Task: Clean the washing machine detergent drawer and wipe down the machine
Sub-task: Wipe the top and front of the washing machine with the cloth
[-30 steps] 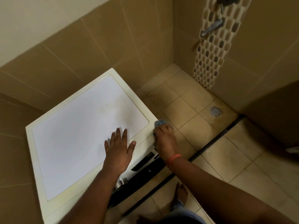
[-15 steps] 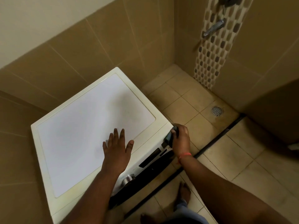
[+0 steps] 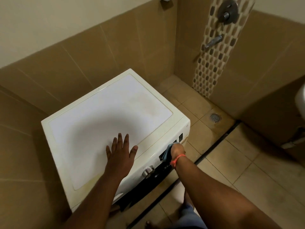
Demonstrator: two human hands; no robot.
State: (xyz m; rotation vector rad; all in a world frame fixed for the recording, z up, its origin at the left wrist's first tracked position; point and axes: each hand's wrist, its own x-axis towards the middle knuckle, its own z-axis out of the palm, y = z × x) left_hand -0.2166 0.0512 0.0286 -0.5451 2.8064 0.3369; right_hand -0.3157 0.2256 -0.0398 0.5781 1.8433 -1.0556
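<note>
The washing machine is seen against the tiled wall, its white top bare. The left hand is laid flat on that top near the front edge, fingers straight and spread, nothing held. Further right, the dial is seen on the control panel. A blue cloth is gripped in the right hand, fingers curled round it, and pressed against the panel. A button might be pressed or the dial knocked if the cloth is dragged too firmly. The detergent drawer cannot be made out.
</note>
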